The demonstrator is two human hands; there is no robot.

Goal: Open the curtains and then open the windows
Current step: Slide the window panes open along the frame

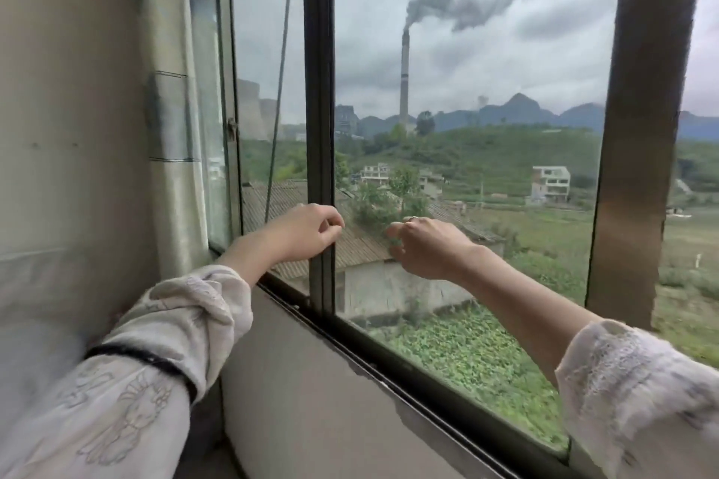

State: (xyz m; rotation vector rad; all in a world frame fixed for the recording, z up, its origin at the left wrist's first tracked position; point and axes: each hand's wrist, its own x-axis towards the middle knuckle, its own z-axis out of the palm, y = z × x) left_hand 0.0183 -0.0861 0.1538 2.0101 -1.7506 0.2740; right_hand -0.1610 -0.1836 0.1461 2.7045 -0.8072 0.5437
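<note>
A pale curtain (pixel 171 183) hangs bunched against the wall at the left, clear of the glass. A dark vertical window frame (pixel 320 109) stands in the middle of the window. My left hand (pixel 307 231) is curled on this frame at about sill height, fingertips at its right edge. My right hand (pixel 428 247) hovers just right of the frame with fingers loosely bent and nothing in them. I cannot tell whether glass lies between the right hand and the view outside.
A wide brown upright (pixel 642 128) bounds the pane on the right. The dark bottom track (pixel 389 354) runs diagonally under both arms, with a grey wall (pixel 311 401) below it. A small latch (pixel 232 128) sits on the far-left sash. Outside are fields, houses and a smoking chimney.
</note>
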